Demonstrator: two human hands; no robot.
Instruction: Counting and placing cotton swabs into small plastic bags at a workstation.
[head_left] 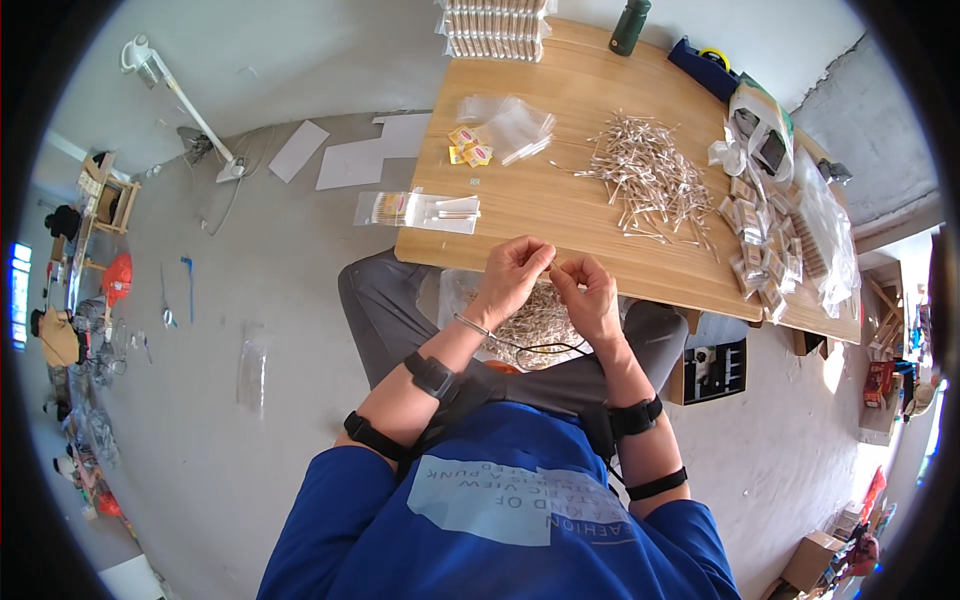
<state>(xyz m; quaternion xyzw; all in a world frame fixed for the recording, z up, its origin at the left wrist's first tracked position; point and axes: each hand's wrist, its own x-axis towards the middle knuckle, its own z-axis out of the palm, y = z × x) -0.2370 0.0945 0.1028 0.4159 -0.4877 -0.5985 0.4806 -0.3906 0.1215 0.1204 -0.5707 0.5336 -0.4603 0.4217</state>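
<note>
Fingers pinched, my left hand (514, 275) and my right hand (590, 298) almost meet just in front of the table's near edge. Whatever lies between their fingertips is too small to make out. Under them, a clear bag (456, 290) full of loose cotton swabs (535, 325) sits between my legs. A heap of cotton swabs (650, 180) is spread on the table (560, 215) beyond. At the table's left edge lies a clear pouch (417, 210) holding swabs and a yellow label.
Yellow cards (468, 146) and empty clear bags (515, 128) lie on the table's left. Small packs (765, 245) crowd the right beside a plastic bag (830, 235). Stacked packs (493, 30), a green bottle (629, 27) and a tape dispenser (703, 68) stand at the back.
</note>
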